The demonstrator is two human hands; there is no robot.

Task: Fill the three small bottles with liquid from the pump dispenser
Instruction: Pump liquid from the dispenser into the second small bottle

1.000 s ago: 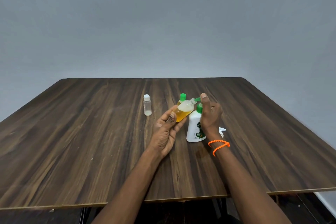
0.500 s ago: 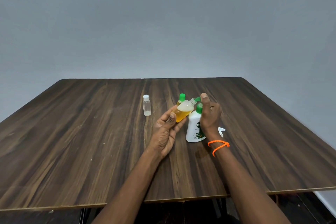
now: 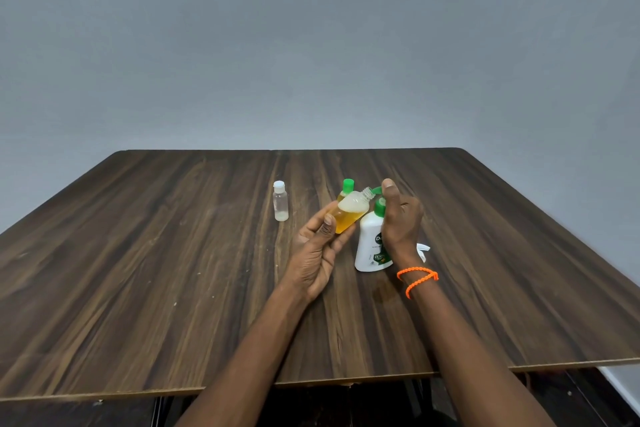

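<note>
**Open bottle tilted at the pump spout**

The left hand pinches an uncapped small bottle, part full of amber liquid, tilted with its neck at the green spout of the pump dispenser. The right hand curls over the pump head, thumb up. Behind stands a green-capped bottle; a white-capped clear bottle stands apart to the left on the bench. An orange bracelet circles the right wrist.
</note>
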